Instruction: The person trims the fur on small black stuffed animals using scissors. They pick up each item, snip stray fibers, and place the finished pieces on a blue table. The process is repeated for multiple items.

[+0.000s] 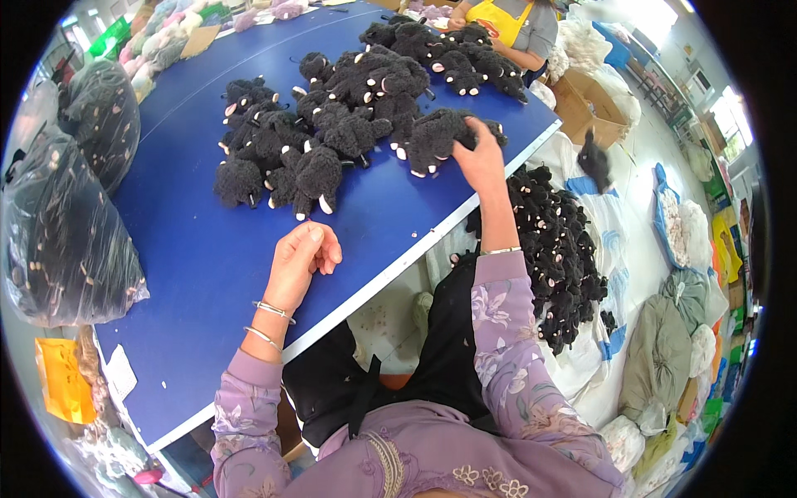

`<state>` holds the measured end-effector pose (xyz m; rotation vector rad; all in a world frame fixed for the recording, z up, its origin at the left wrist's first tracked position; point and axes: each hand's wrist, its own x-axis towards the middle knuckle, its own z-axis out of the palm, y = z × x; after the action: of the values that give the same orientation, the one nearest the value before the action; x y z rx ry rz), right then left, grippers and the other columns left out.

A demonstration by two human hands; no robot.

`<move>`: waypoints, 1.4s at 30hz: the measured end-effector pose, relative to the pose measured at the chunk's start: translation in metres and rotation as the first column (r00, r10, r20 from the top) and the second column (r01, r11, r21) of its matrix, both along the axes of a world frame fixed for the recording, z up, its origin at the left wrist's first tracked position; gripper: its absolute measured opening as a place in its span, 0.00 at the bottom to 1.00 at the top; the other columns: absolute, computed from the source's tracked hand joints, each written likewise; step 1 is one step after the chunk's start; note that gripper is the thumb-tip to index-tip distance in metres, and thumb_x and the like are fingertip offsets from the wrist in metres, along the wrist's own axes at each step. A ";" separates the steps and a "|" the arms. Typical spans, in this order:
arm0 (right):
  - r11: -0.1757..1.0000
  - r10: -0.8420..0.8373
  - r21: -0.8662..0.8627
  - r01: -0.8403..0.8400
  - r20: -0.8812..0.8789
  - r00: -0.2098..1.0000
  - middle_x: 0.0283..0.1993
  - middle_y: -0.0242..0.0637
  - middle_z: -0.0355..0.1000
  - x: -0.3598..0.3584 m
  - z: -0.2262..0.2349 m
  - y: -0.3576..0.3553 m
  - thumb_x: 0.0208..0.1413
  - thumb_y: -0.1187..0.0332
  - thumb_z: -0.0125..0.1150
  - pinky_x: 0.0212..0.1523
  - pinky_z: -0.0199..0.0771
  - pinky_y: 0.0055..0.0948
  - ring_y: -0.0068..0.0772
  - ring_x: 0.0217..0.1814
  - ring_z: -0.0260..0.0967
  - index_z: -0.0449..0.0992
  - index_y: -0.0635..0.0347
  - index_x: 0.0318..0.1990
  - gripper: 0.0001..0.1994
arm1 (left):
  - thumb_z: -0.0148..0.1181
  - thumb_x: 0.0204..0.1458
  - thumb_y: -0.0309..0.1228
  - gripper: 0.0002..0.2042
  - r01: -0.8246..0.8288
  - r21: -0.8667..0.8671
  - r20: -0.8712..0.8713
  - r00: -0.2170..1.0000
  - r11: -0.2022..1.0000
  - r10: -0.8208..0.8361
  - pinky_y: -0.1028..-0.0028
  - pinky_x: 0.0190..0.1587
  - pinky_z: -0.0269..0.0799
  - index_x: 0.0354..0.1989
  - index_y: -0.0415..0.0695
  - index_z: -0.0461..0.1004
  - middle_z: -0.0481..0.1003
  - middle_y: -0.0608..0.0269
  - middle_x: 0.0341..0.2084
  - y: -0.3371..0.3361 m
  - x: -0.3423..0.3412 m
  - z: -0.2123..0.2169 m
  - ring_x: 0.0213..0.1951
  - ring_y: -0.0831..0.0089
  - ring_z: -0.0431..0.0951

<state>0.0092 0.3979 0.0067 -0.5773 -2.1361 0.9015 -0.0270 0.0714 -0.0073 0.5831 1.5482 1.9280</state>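
Black fluffy plush toys with white feet lie piled over the far middle of a blue table (183, 241). At the pile's right side my right hand (481, 158) grips a black plush toy (436, 139), thumb on the near side; its other fingers are partly hidden by the fur. My left hand (305, 253) hovers over the table just in front of the nearest plush toys (311, 176). Its fingers are loosely curled, and nothing shows in them. Off the table to the right, a blurred black plush toy (594, 162) seems to be in mid-air.
Right of the table, a large heap of black plush toys (552, 257) lies on white sheeting. Clear bags of dark toys (70, 232) bulge at the left. Across the table stands a person in a yellow apron (498, 18), near an open cardboard box (594, 108).
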 end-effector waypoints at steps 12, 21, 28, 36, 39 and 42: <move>0.732 0.623 -0.442 -0.518 0.128 0.772 0.26 0.23 0.66 0.022 0.008 -0.032 0.53 0.70 0.59 0.23 0.61 0.19 0.14 0.23 0.59 0.74 0.60 0.36 0.05 | 0.69 0.39 0.29 0.36 -0.434 -0.146 -0.846 0.520 0.889 0.115 0.63 0.59 0.61 0.59 0.41 0.59 0.61 0.51 0.57 0.059 0.010 0.011 0.58 0.57 0.62; 0.482 0.535 -0.727 -0.489 -0.198 0.822 0.32 0.31 0.72 0.026 -0.001 -0.022 0.59 0.61 0.55 0.26 0.71 0.22 0.23 0.28 0.70 0.74 0.63 0.35 0.12 | 0.54 0.52 0.24 0.11 -0.233 0.022 -0.335 0.914 0.972 0.227 0.75 0.33 0.73 0.44 0.35 0.71 0.77 0.60 0.31 0.089 -0.053 -0.023 0.28 0.71 0.76; -0.070 0.254 -0.874 -0.480 -0.481 0.839 0.37 0.39 0.75 0.016 0.009 -0.031 0.62 0.47 0.48 0.20 0.73 0.25 0.30 0.28 0.74 0.73 0.61 0.44 0.23 | 0.50 0.56 0.26 0.10 -0.072 0.206 0.108 0.993 0.976 0.051 0.74 0.37 0.73 0.45 0.38 0.71 0.76 0.62 0.38 0.074 -0.032 -0.016 0.36 0.74 0.76; 0.388 0.591 -0.764 -0.515 -0.223 0.775 0.33 0.32 0.70 0.015 -0.002 -0.061 0.50 0.64 0.62 0.12 0.55 0.17 0.17 0.22 0.64 0.70 0.63 0.48 0.19 | 0.57 0.54 0.26 0.15 -0.063 0.262 0.173 0.985 0.963 0.018 0.72 0.47 0.72 0.50 0.37 0.71 0.75 0.61 0.43 0.064 -0.008 -0.004 0.43 0.72 0.75; 0.369 0.633 -0.743 -0.558 -0.239 0.736 0.33 0.33 0.71 0.011 -0.009 -0.067 0.50 0.70 0.58 0.14 0.59 0.17 0.18 0.23 0.65 0.72 0.65 0.46 0.16 | 0.57 0.53 0.26 0.16 -0.081 0.283 0.197 0.980 0.956 0.025 0.71 0.47 0.72 0.50 0.37 0.70 0.75 0.60 0.43 0.055 -0.012 -0.009 0.44 0.71 0.75; -0.074 0.645 -0.755 -0.652 -0.534 0.546 0.38 0.38 0.73 0.015 0.002 -0.052 0.54 0.70 0.53 0.28 0.74 0.25 0.27 0.31 0.72 0.72 0.68 0.48 0.15 | 0.58 0.53 0.25 0.16 -0.115 0.309 0.251 0.967 0.944 0.035 0.70 0.49 0.72 0.50 0.37 0.70 0.75 0.59 0.43 0.047 -0.011 -0.008 0.45 0.70 0.75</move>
<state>0.0245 0.3462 0.0086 0.1286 -1.5368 2.8283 -0.0384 0.1180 -0.0153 0.4034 1.1267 2.2382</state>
